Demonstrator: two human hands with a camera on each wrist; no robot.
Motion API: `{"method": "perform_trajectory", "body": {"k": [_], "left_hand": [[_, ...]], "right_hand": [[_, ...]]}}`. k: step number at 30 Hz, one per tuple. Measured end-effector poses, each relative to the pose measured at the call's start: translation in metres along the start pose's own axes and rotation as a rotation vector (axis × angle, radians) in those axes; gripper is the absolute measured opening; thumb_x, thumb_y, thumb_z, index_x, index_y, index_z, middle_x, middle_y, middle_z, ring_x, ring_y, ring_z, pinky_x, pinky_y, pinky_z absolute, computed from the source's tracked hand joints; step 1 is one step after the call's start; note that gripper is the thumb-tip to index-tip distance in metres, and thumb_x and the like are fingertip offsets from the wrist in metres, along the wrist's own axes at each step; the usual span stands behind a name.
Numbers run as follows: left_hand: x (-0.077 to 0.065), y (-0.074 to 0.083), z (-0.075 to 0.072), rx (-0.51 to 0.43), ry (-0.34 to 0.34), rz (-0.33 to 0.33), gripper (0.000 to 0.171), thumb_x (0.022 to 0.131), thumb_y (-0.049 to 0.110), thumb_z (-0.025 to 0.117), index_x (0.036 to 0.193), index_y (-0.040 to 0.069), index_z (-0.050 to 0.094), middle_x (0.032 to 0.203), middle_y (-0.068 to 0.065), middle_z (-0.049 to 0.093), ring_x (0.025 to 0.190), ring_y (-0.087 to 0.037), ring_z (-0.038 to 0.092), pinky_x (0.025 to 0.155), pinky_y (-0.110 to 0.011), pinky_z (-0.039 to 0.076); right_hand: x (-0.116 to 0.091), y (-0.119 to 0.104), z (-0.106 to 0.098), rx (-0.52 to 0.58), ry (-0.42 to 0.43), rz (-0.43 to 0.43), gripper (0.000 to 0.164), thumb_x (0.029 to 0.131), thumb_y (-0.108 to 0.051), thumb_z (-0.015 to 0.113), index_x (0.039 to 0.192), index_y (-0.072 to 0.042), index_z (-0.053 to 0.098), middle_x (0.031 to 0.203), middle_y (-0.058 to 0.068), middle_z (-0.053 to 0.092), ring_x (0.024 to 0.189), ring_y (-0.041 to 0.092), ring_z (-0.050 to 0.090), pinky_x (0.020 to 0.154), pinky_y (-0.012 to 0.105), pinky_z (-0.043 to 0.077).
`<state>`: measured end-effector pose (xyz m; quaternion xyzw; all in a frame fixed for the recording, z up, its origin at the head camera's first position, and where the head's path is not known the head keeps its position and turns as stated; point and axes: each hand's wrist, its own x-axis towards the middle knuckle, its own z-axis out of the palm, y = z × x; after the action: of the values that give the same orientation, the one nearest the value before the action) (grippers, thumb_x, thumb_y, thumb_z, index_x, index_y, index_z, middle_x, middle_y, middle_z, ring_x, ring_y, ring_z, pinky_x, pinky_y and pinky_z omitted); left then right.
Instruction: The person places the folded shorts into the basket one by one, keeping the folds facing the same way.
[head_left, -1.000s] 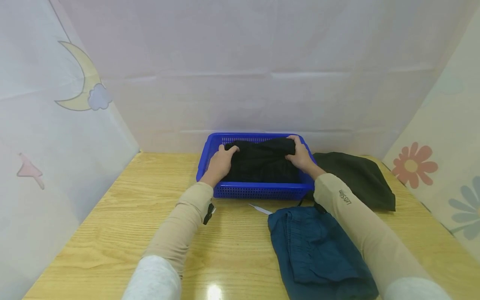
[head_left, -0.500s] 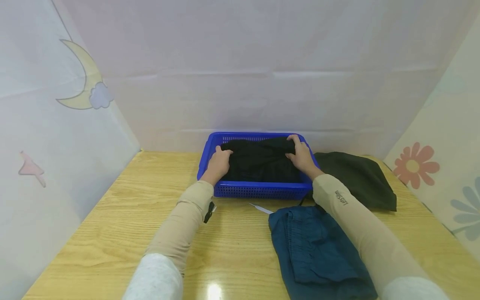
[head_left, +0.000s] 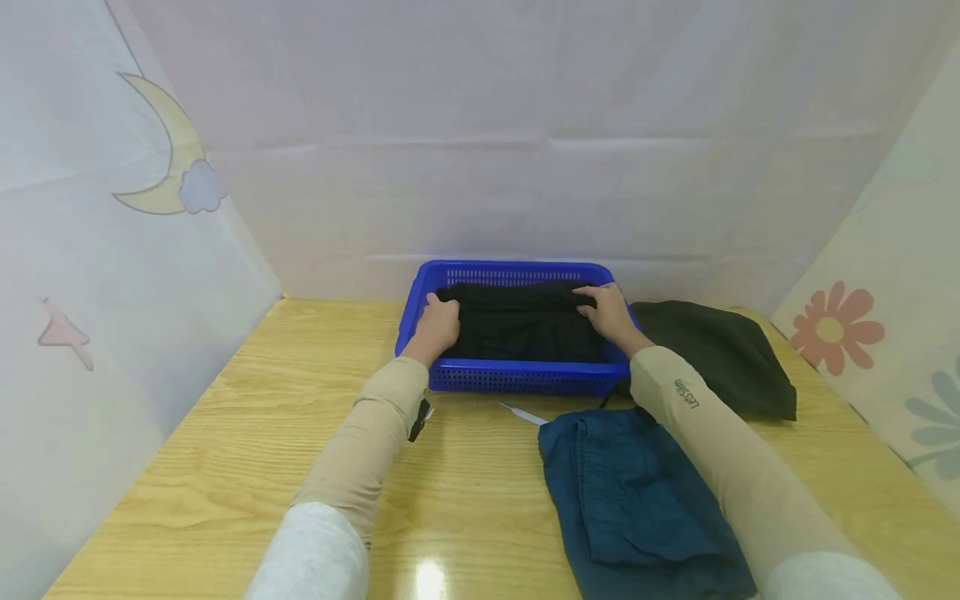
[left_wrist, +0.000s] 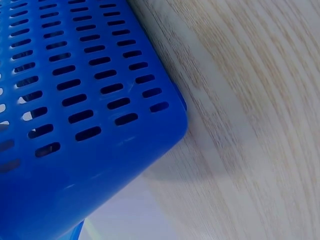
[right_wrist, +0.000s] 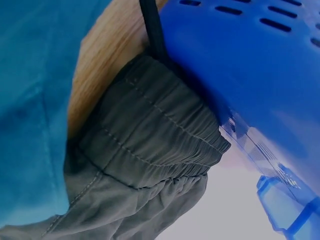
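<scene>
A folded black garment (head_left: pixel 517 321) lies inside a blue perforated plastic basket (head_left: pixel 525 367) at the table's far side. My left hand (head_left: pixel 441 323) grips the garment's left end with curled fingers, the tips partly hidden. At the right end, my right hand (head_left: pixel 609 312) rests its fairly straight fingers on the cloth, thumb apart from them. Outside both wrist views, the hands do not show. The left wrist view has only the basket's slotted wall (left_wrist: pixel 95 100) and the tabletop. A dark green garment (right_wrist: pixel 150 120) with a gathered elastic waistband lies against the basket in the right wrist view.
A folded teal garment (head_left: pixel 637 492) lies under my right forearm, with a narrow white pointed piece (head_left: pixel 525 414) at its upper left corner. The dark green garment (head_left: pixel 712 354) spreads right of the basket. White printed sheets (head_left: pixel 487 167) wall in the wooden table (head_left: pixel 300 433).
The black garment's upper edge has settled lower and flatter in the basket. My right hand's fingers have straightened and shifted slightly right; my left hand has moved slightly left, its fingers more curled.
</scene>
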<state>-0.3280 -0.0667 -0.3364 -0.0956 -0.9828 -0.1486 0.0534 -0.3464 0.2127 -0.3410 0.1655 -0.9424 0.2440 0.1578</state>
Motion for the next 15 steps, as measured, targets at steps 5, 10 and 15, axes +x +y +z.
{"method": "perform_trajectory", "body": {"k": [5, 10, 15], "left_hand": [[-0.0014, 0.0003, -0.0009, 0.032, -0.077, -0.020, 0.049, 0.093, 0.041, 0.042, 0.103, -0.005, 0.055, 0.119, -0.037, 0.033, 0.101, -0.041, 0.043, 0.083, -0.045, 0.040], [-0.0020, -0.0009, 0.0005, 0.064, -0.104, -0.007, 0.069, 0.082, 0.060, 0.047, 0.105, -0.004, 0.055, 0.123, -0.037, 0.030, 0.107, -0.042, 0.037, 0.085, -0.044, 0.039], [-0.0028, -0.0006, 0.0022, 0.118, -0.150, -0.017, 0.072, 0.080, 0.062, 0.048, 0.113, -0.002, 0.054, 0.129, -0.035, 0.024, 0.116, -0.042, 0.030, 0.093, -0.043, 0.035]], "right_hand": [[0.0005, -0.0009, 0.0006, -0.056, -0.051, -0.012, 0.033, 0.084, 0.005, 0.055, 0.117, 0.008, 0.053, 0.093, 0.034, 0.056, 0.110, 0.046, 0.037, 0.095, 0.050, 0.028], [-0.0014, -0.0018, 0.0014, -0.068, -0.160, 0.039, 0.038, 0.088, 0.007, 0.046, 0.126, 0.008, 0.045, 0.113, 0.046, 0.035, 0.113, 0.050, 0.031, 0.080, 0.049, 0.041], [-0.0036, -0.0016, 0.0027, 0.005, -0.306, 0.133, 0.049, 0.087, 0.015, 0.037, 0.134, 0.005, 0.031, 0.131, 0.043, 0.004, 0.109, 0.048, 0.040, 0.064, 0.037, 0.042]]}}
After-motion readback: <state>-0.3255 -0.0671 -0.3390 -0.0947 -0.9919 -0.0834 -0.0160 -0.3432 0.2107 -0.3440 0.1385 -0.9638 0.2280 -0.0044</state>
